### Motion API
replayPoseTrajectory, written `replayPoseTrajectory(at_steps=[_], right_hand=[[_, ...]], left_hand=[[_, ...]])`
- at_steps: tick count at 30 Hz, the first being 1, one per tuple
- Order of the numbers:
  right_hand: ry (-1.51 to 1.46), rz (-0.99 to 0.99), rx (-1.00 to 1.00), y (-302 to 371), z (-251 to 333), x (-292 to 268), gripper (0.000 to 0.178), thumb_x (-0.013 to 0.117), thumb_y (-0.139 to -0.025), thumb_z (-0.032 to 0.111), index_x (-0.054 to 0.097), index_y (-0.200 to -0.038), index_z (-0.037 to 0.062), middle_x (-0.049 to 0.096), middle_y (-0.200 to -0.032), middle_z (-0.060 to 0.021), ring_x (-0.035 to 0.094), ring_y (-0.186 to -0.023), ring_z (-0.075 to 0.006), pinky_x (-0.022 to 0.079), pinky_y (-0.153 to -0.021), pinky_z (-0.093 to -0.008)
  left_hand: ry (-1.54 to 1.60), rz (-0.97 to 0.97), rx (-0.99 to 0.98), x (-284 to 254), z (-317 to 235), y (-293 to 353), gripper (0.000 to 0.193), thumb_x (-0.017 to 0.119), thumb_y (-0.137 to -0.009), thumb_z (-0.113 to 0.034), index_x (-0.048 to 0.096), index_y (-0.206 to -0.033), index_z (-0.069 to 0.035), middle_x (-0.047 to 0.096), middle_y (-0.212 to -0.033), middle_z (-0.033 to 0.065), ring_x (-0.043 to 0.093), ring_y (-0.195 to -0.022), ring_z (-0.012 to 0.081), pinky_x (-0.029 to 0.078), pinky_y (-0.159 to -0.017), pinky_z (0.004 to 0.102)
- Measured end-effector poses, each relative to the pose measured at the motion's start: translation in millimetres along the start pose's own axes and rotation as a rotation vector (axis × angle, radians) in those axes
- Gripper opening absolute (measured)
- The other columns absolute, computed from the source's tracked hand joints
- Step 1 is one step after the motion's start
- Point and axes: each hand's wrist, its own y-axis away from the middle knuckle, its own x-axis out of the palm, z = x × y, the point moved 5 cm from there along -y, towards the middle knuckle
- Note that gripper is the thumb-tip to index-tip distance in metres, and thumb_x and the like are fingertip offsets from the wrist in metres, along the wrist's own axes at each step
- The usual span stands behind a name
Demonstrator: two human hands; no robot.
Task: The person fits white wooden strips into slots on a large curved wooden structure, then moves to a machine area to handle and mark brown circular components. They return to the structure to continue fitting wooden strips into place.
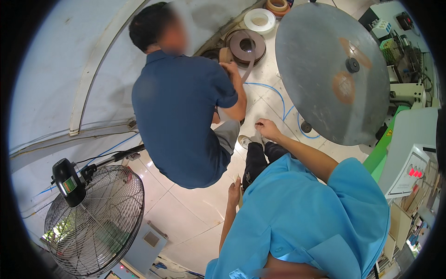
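My right hand (268,129) is stretched out over my feet, fingers closed in a pinch; a small dark bit shows at the fingertips, too small to name. Down at my left side, my left hand (235,189) is curled closed, and a thin pale edge shows beside it; what it holds is hidden. Neither hand touches the large grey disc (311,60) standing to the right. In front of me a person in a dark blue shirt (181,116) crouches, with a hand (231,69) by a brown strip (250,69) that runs off a brown roll (244,45).
A black caged fan (100,223) stands at the left. Blue air hose (274,88) lies across the tiled floor (193,209). A white roll (259,21) sits by the wall at the back. A machine with a green panel (383,139) and red buttons borders my right side.
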Motion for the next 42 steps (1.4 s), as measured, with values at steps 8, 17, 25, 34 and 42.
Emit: replayPoseTrajectory(at_steps=[8, 17, 25, 34, 42], right_hand=[[0.004, -0.015, 0.011, 4, -27, 3, 0.03, 0.07, -0.095, 0.026, 0.077, -0.112, 0.0021, 0.078, -0.101, -0.0212, 0.075, -0.091, -0.0344, 0.057, -0.086, -0.0412], [-0.053, -0.002, 0.134, 14, -45, 7, 0.032, 0.067, -0.094, 0.028, 0.077, -0.111, 0.0021, 0.078, -0.104, -0.0218, 0.074, -0.098, -0.0358, 0.058, -0.09, -0.0443], [-0.065, -0.026, 0.044, 13, -43, 19, 0.03, 0.068, -0.096, 0.027, 0.077, -0.108, 0.0007, 0.078, -0.096, -0.02, 0.075, -0.086, -0.0308, 0.058, -0.081, -0.041], [-0.274, 0.081, 0.168, 25, -31, 10, 0.03, 0.064, -0.097, 0.025, 0.075, -0.107, -0.0014, 0.077, -0.087, -0.0166, 0.073, -0.069, -0.0234, 0.06, -0.07, -0.0386], [-0.377, -0.039, 0.177, 62, -71, -2, 0.027, 0.067, -0.094, 0.025, 0.075, -0.104, 0.001, 0.073, -0.08, -0.0094, 0.07, -0.065, -0.0199, 0.058, -0.062, -0.0363]], left_hand=[[0.128, 0.171, -0.441, -15, -19, 33, 0.09, 0.047, -0.099, -0.082, 0.07, -0.097, 0.005, 0.066, -0.086, 0.02, 0.06, -0.082, 0.0279, 0.048, -0.075, 0.0462], [0.169, 0.229, -0.351, -14, -2, 44, 0.094, 0.049, -0.099, -0.082, 0.069, -0.12, 0.007, 0.068, -0.1, 0.0217, 0.061, -0.093, 0.0304, 0.051, -0.087, 0.0443], [0.102, 0.213, -0.295, -17, 0, 43, 0.093, 0.049, -0.099, -0.082, 0.068, -0.126, 0.004, 0.068, -0.104, 0.0215, 0.06, -0.095, 0.031, 0.05, -0.089, 0.0447], [0.181, 0.31, -0.348, -15, -4, 18, 0.076, 0.053, -0.103, -0.071, 0.064, -0.138, -0.004, 0.068, -0.104, 0.0196, 0.062, -0.091, 0.0281, 0.052, -0.087, 0.0412], [0.217, 0.307, -0.35, -49, -9, 2, 0.077, 0.059, -0.103, -0.068, 0.067, -0.117, 0.007, 0.06, -0.078, 0.0051, 0.053, -0.069, 0.0164, 0.045, -0.063, 0.0318]])
